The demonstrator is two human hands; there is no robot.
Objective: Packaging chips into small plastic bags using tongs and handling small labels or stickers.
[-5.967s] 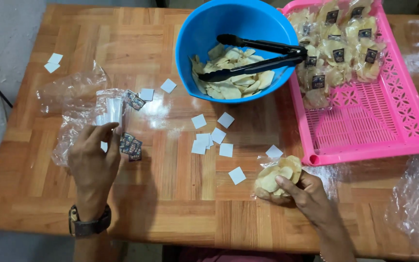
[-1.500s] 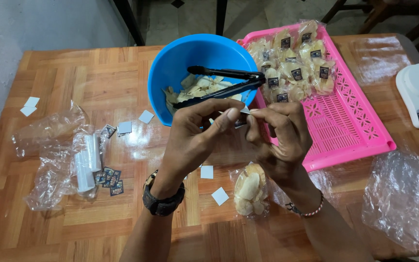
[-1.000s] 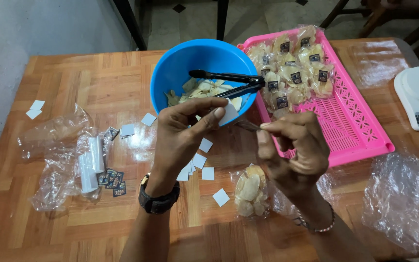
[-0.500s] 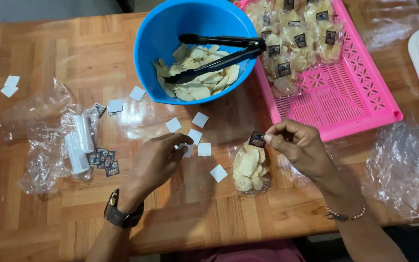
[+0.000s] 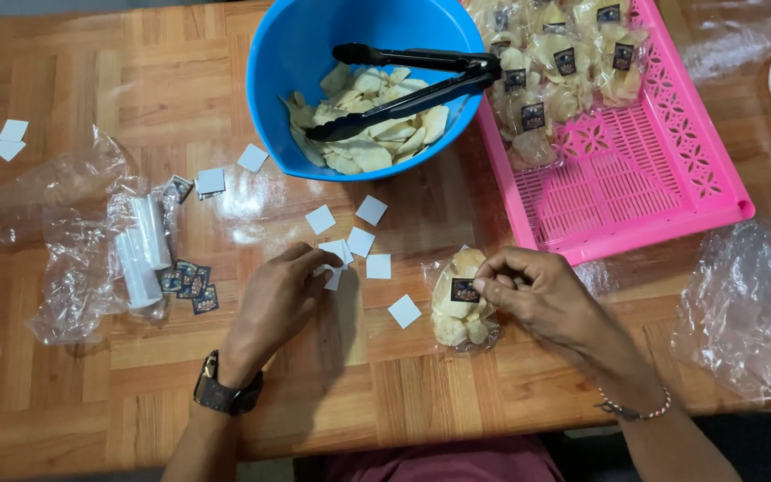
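On the wooden table (image 5: 64, 54), near its front edge, the right hand (image 5: 542, 299) presses a small dark sticker (image 5: 464, 290) onto a clear bag of chips (image 5: 459, 303); its fingertips (image 5: 484, 284) are together at the sticker's right edge. Left of the bag, the left hand (image 5: 274, 303) lies with its fingers loosely curled on a white paper square (image 5: 332, 277), not clamped on it.
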